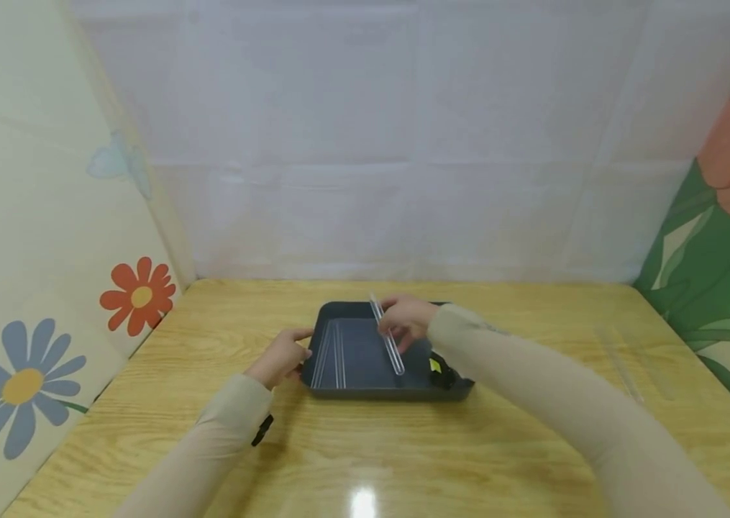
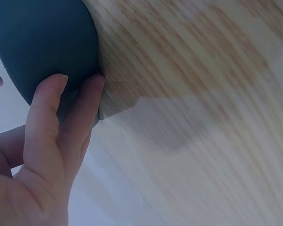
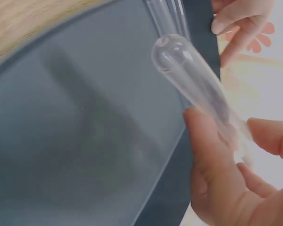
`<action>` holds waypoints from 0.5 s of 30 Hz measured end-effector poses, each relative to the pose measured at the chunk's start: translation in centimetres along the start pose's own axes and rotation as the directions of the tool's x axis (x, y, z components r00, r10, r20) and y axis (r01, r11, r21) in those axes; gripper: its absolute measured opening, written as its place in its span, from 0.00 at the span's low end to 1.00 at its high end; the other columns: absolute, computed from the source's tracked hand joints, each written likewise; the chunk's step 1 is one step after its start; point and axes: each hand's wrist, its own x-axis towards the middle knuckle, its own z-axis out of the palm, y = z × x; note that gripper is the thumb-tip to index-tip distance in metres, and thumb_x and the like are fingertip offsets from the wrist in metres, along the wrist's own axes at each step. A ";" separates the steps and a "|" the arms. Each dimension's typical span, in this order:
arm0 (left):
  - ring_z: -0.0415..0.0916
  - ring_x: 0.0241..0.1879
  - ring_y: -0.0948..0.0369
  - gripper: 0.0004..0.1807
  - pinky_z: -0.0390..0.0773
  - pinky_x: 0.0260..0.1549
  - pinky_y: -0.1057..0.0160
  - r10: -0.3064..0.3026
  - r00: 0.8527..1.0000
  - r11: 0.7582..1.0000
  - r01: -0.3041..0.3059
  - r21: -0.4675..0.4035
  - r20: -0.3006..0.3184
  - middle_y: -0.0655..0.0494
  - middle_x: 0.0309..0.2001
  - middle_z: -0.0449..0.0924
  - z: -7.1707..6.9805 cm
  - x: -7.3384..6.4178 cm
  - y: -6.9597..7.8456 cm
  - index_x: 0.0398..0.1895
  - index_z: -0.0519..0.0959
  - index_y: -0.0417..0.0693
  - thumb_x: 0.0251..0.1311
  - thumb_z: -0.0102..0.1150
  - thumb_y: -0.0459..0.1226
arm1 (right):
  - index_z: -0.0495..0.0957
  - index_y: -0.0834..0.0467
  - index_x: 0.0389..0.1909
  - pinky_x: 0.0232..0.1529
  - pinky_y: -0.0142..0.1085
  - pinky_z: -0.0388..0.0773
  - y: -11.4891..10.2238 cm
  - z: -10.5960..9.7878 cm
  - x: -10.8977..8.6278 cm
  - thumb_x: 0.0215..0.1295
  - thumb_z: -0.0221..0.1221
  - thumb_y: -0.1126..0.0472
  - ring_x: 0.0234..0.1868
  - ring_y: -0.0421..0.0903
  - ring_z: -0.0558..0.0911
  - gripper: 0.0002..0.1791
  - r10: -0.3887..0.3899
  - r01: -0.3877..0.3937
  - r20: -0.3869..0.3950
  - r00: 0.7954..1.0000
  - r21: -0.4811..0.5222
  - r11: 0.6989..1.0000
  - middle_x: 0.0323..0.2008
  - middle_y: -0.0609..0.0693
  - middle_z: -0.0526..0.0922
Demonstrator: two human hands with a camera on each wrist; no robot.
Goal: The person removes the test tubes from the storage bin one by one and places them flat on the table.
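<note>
A clear test tube [image 3: 193, 75] with a rounded end is pinched between the thumb and fingers of my right hand [image 1: 405, 320]. It is held slantwise over the dark grey tray [image 1: 365, 393], rounded end toward me. Inside the tray, along its left side, lie clear tubes [image 1: 339, 354] side by side. My left hand [image 1: 283, 356] is at the tray's left side. Two fingers [image 2: 47, 103] press against the outer wall low down, close to the tabletop. The tray's right part is partly hidden behind my right forearm.
More clear tubes [image 1: 623, 370] lie on the wooden table [image 1: 365, 453], right of the tray. A black wrist device [image 1: 442, 370] with a yellow patch overlaps the tray's near right corner. A white sheet [image 1: 365, 144] hangs behind the table.
</note>
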 end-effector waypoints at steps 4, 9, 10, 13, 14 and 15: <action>0.77 0.22 0.57 0.30 0.76 0.17 0.64 0.019 1.000 1.000 -0.019 0.009 0.003 0.36 0.39 0.80 -0.2 0.1 0.2 0.72 0.58 0.33 0.66 0.41 0.21 | 0.58 0.56 0.73 0.20 0.38 0.78 0.0 -0.8 -0.6 0.59 0.54 0.76 0.40 0.52 0.75 0.39 -0.023 0.022 0.021 1.000 0.039 0.999 0.42 0.59 0.73; 0.78 0.24 0.56 0.29 0.77 0.16 0.65 0.022 1.000 1.000 -0.022 0.002 0.006 0.35 0.40 0.79 -0.2 0.1 0.0 0.71 0.58 0.32 0.65 0.41 0.20 | 0.57 0.57 0.73 0.18 0.38 0.78 0.3 -1.5 -1.2 0.59 0.53 0.76 0.35 0.50 0.75 0.39 -0.038 0.037 0.022 0.999 0.057 0.998 0.39 0.58 0.73; 0.78 0.23 0.56 0.29 0.76 0.16 0.65 0.020 1.000 1.000 -0.020 0.001 0.005 0.36 0.39 0.79 -0.1 0.1 -0.1 0.71 0.58 0.31 0.65 0.41 0.20 | 0.57 0.57 0.73 0.18 0.37 0.77 0.4 -1.6 -1.3 0.59 0.53 0.76 0.34 0.49 0.75 0.39 -0.041 0.040 0.024 0.999 0.059 0.997 0.38 0.58 0.73; 0.78 0.22 0.57 0.29 0.76 0.15 0.65 0.017 1.000 1.000 -0.017 0.002 0.003 0.37 0.38 0.80 -0.1 0.1 -0.2 0.71 0.58 0.32 0.65 0.42 0.20 | 0.56 0.58 0.73 0.17 0.35 0.77 0.8 -2.0 -1.5 0.60 0.52 0.77 0.31 0.47 0.75 0.39 -0.052 0.050 0.030 0.998 0.069 0.996 0.37 0.57 0.72; 0.78 0.22 0.57 0.29 0.76 0.15 0.65 0.017 1.000 1.000 -0.017 0.001 0.003 0.37 0.37 0.80 -0.1 0.1 -0.3 0.71 0.58 0.32 0.65 0.42 0.20 | 0.56 0.58 0.73 0.16 0.35 0.77 0.8 -2.1 -1.6 0.61 0.52 0.77 0.31 0.47 0.75 0.38 -0.055 0.052 0.033 0.998 0.073 0.996 0.37 0.57 0.72; 0.78 0.22 0.57 0.29 0.76 0.15 0.65 0.020 1.000 1.000 -0.020 0.001 0.001 0.37 0.36 0.80 -0.1 0.2 -0.3 0.71 0.59 0.32 0.65 0.42 0.20 | 0.56 0.58 0.73 0.16 0.35 0.77 0.9 -2.2 -1.6 0.62 0.52 0.76 0.30 0.47 0.75 0.38 -0.060 0.057 0.034 0.998 0.078 0.995 0.37 0.57 0.72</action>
